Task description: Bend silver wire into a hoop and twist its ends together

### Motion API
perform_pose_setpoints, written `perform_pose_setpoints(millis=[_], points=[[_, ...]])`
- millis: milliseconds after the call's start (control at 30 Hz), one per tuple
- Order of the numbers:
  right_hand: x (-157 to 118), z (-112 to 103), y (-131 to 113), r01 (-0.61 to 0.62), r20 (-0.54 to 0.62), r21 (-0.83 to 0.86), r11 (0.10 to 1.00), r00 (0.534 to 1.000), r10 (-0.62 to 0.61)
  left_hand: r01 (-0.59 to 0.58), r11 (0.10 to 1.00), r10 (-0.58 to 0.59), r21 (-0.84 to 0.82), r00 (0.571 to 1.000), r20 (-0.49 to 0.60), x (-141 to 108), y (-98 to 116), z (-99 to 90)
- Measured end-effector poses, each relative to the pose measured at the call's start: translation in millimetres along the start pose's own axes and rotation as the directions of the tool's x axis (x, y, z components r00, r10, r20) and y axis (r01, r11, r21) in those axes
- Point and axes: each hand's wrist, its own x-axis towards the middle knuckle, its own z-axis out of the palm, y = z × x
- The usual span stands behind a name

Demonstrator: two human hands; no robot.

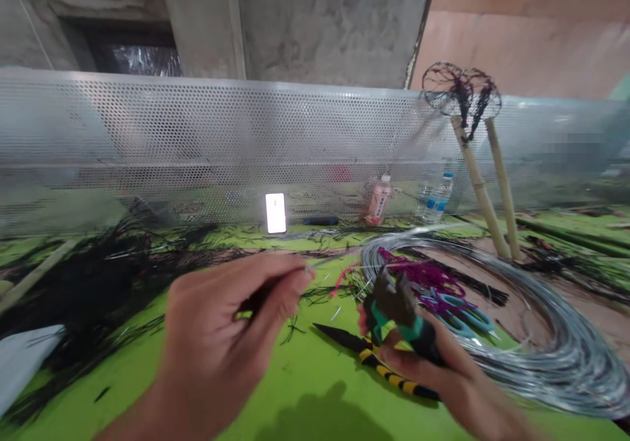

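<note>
My left hand (pixel 231 329) pinches the end of a thin metal wire (pixel 339 255) between thumb and forefinger. The wire runs right toward a large coil of silvery wire (pixel 556 336). My right hand (pixel 428 369) is wrapped around pliers (pixel 396 306) with green and black handles, their dark jaws apart and pointing up near the wire. Just below them, another pair of pliers (pixel 394 375) with yellow and black handles lies on the green surface (pixel 305 388). Purple cord (pixel 428 273) and light blue scissors (pixel 457 316) lie within the coil.
Black fibres (pixel 88 296) cover the left side. A lit phone (pixel 275 213), a pink bottle (pixel 378 201) and a water bottle (pixel 438 199) stand by the perforated metal screen (pixel 216 139). Two bamboo poles (pixel 480 188) topped with wire loops lean at the right.
</note>
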Motion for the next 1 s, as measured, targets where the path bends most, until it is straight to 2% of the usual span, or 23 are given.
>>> perform_pose_setpoints(millis=[100, 233, 367, 467, 667, 733, 867, 1000], points=[[-17, 19, 4, 0.161, -0.002, -0.165, 0.973, 0.986, -0.164, 0.015, 1.0, -0.016, 0.019, 0.996, 0.086, -8, 11, 8.7], [-20, 36, -1, 0.378, 0.028, -0.251, 0.891, 0.923, -0.384, 0.102, 0.995, -0.1, -0.003, 0.979, 0.18, -10, 11, 9.1], [-15, 41, -6, 0.432, -0.07, -0.344, 0.834, 0.874, -0.481, 0.149, 0.989, -0.139, -0.019, 0.954, 0.266, -8, 7, 10.0], [-9, 41, -17, 0.519, -0.037, -0.351, 0.779, 0.824, -0.565, 0.153, 0.988, -0.145, -0.009, 0.951, 0.272, -8, 6, 11.2], [1, 46, -41, 0.548, -0.025, -0.298, 0.781, 0.814, -0.58, 0.199, 0.978, -0.175, -0.07, 0.952, 0.252, -14, 8, 14.2], [3, 47, -39, 0.556, 0.0, -0.292, 0.778, 0.814, -0.581, 0.208, 0.975, -0.181, -0.083, 0.951, 0.252, -16, 8, 15.4], [5, 47, -23, 0.526, 0.048, -0.331, 0.783, 0.838, -0.543, 0.152, 0.986, -0.129, -0.07, 0.958, 0.257, -16, 7, 16.7], [9, 48, -11, 0.536, 0.046, -0.348, 0.769, 0.83, -0.557, 0.134, 0.989, -0.114, -0.059, 0.958, 0.262, -16, 8, 16.6]])
